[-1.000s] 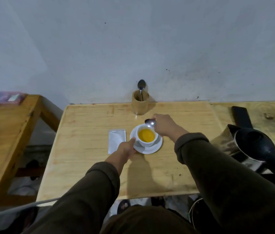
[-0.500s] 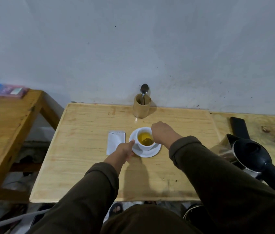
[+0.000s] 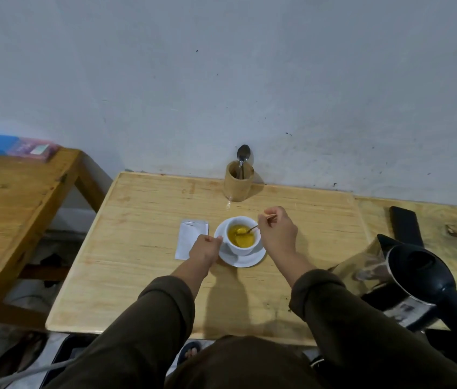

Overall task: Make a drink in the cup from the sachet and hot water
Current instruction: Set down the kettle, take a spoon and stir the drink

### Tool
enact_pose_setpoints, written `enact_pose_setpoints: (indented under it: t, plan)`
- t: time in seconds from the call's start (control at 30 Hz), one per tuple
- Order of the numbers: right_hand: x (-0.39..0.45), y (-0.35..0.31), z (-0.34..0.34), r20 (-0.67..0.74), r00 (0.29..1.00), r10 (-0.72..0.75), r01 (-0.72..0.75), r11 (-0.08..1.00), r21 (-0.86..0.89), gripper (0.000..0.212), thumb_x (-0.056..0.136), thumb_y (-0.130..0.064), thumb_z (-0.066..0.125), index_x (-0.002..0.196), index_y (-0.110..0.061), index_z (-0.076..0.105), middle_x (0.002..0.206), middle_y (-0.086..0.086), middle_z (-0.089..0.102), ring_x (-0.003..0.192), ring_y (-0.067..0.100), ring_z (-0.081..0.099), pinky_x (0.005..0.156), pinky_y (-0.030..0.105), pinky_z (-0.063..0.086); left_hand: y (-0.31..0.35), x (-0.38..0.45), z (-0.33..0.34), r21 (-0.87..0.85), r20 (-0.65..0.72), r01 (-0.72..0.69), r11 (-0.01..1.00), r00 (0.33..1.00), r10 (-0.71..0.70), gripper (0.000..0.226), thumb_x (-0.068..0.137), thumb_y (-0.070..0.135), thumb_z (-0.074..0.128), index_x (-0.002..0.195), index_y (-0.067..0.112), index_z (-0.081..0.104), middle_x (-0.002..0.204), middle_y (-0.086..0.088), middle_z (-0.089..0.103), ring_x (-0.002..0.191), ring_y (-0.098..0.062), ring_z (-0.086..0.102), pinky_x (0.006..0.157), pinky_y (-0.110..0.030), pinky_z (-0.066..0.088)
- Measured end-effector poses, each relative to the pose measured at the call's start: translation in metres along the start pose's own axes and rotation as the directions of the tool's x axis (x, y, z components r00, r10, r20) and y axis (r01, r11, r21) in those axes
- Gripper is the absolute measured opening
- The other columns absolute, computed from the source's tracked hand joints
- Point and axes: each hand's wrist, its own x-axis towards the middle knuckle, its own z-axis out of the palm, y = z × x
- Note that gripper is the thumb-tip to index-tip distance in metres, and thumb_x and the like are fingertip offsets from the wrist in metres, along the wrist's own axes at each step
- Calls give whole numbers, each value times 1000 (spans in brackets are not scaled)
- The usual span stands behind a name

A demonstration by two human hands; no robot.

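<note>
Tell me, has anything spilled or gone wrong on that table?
Nothing stands out. The cup sits upright on its saucer, with no yellow drink visible outside it. The right hand stirs with a spoon; the left hand steadies the saucer.

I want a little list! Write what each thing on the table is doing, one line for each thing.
cup: white, stands on the saucer, yellow drink inside
saucer: white, on the wooden table
spoon: bowl dipped in the drink
right hand: pinches the spoon's handle
left hand: holds the saucer's edge
sachet: white, lies flat left of the saucer
wooden holder: by the wall, another spoon standing in it
kettle: dark, at the right, lid open
</note>
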Motion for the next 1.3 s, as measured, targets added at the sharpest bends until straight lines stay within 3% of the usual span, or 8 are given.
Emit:
enact_pose_setpoints:
  t: [0.17,0.33,0.47,0.63,0.93,1.1,1.23,1.3]
  plan:
    - [2,5,1,-77,996,32,-27,997,69,22,94,-13,49,113,-7,57,109,13,65,100,25,60,77,23,38,-1,-3,3,13,-39,-25,1000,999,25,22,95,38,47,102,18,51,119,-16,62,93,-28,53,88,-40,48]
    - [-1,6,3,25,998,-56,57,997,-48,26,97,-9,42,117,-13,57,123,9,52,108,20,54,79,18,34,1,-5,7,68,-54,-35,997,998,39,23,97,37,42,103,18,53,119,-17,63,94,-29,53,85,-38,47]
    - [-4,8,7,90,984,-156,161,985,-57,26,95,-8,42,112,-14,62,114,8,61,100,16,55,79,19,37,4,-6,7,89,-60,-32,996,998,37,24,98,36,41,103,16,55,120,-17,62,101,-31,56,96,-41,48]
    - [0,3,3,173,964,-203,218,973,-73,22,93,-6,45,99,-8,66,106,9,66,92,16,57,78,23,42,8,-9,7,125,-53,-15,992,998,22,38,99,34,38,122,10,57,125,-16,60,117,-34,54,98,-41,45]
    - [9,4,2,203,930,-305,351,901,-256,26,95,-9,42,102,-11,67,108,8,62,97,19,57,74,19,35,9,-7,6,120,-42,-13,993,999,18,37,99,33,39,121,8,57,124,-18,60,103,-30,56,96,-40,47]
    - [6,5,6,197,916,-348,383,906,-179,25,94,-7,45,102,-9,70,108,9,67,99,21,61,79,18,38,9,-5,5,114,-27,-11,993,1000,14,38,98,33,40,119,7,58,124,-22,61,114,-41,57,96,-44,48]
    - [7,1,7,251,906,-341,377,919,-114,22,91,-4,47,94,-8,69,102,8,69,96,20,61,80,18,38,8,-4,4,101,-15,-15,995,1000,16,37,98,33,41,117,7,59,123,-22,62,102,-36,59,93,-42,48]
    - [9,-1,7,272,906,-323,366,923,-123,21,91,-4,46,91,-9,67,99,8,68,94,20,59,79,21,39,8,-4,3,97,-12,-13,995,1000,14,38,98,33,42,119,7,59,124,-21,61,113,-40,58,98,-44,47]
